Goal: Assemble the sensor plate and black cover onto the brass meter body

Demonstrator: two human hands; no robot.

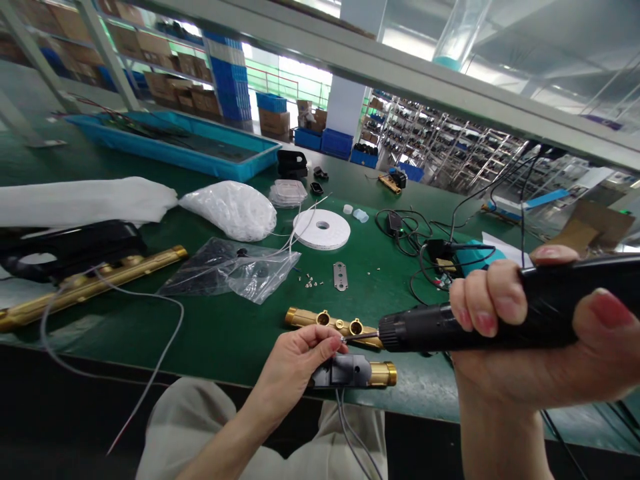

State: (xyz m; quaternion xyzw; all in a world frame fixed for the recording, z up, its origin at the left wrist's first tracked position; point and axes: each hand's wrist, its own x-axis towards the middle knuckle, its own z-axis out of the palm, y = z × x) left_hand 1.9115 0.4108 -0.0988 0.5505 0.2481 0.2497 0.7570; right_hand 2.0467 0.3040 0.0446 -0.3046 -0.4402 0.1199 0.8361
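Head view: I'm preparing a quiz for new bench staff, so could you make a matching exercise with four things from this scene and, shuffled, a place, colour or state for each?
Things
1. Screwdriver
2. Tray
3. Tape-like roll
4. Metal plate

Descriptions
A. White and round, with a hole in the middle
B. Held in the right hand
C. Flat, grey and narrow, with several holes
D. Bright blue, toward the back left of the bench

Right pairs: 1-B, 2-D, 3-A, 4-C
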